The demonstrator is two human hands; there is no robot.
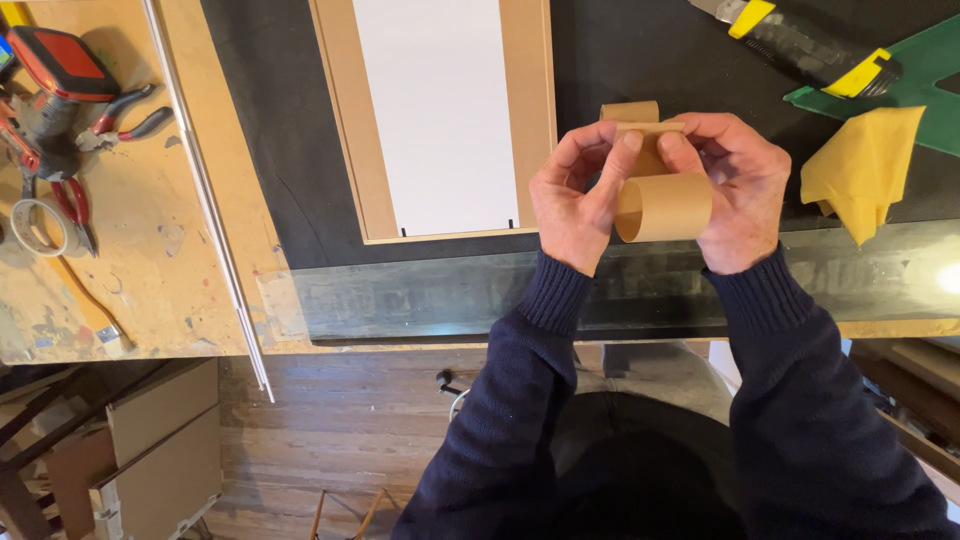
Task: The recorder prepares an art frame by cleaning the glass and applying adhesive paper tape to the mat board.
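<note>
- At the left edge of the workbench (pixel 180 270) sit one red and black power tool (pixel 50 85), one pair of red-handled pliers (pixel 125 115) and one small ring of pale tape (pixel 38 226), all on a paint-flecked wooden surface.
- One thin white rod (pixel 210 200) runs from the far edge towards you and overhangs the near edge.
- Near the far middle lies one flat frame of brown board (pixel 340 130) around a smooth white panel (pixel 435 110), resting on a black mat (pixel 270 150).
- Along the near edge lies one long clear strip (pixel 420 295), glassy and reflective.
- Your left hand (pixel 572 195) is raised above the near edge, wrist bent back, in a dark knitted sleeve; its thumb and forefinger are pinched together on the loose strip of the brown paper tape roll (pixel 665 205).
- The roll is a smooth kraft-coloured cylinder with a hollow core facing left, held in the air between your two hands, over the mat and clear strip.
- Your right hand (pixel 740 190) cups the roll from the right, fingers curled round it, thumb and forefinger clamped on the same strip, almost meeting the left fingertips.
- Towards the right edge lies one crumpled yellow cloth (pixel 865 165), soft and folded.
- In the far right corner lie one yellow and black utility knife (pixel 800 40) and one green plastic set square (pixel 910 85).
</note>
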